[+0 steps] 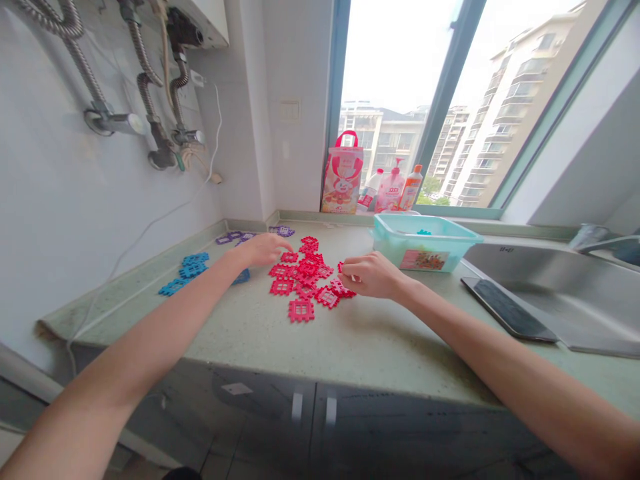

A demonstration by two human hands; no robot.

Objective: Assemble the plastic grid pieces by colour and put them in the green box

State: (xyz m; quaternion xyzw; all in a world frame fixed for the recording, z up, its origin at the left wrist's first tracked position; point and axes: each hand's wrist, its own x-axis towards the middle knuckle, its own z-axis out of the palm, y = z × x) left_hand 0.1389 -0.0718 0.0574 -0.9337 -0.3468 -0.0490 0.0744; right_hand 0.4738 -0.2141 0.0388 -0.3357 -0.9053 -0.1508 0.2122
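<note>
A heap of red square interlocking tiles (pixel 306 277) lies on the pale green countertop (pixel 320 340). My left hand (pixel 263 250) reaches to the heap's far left edge, fingers curled down over a red tile. My right hand (pixel 371 275) rests at the heap's right side, fingers pinched on a red tile. Blue tiles (pixel 186 272) lie in a loose row to the left, and purple tiles (pixel 250 235) sit near the back wall.
A turquoise plastic bin (pixel 425 241) stands right of the heap. A steel sink (pixel 555 287) with a dark phone (pixel 507 309) on its rim is at the right. Bottles and a pink bag (pixel 343 175) stand on the window sill. Pipes and a cable hang on the left wall.
</note>
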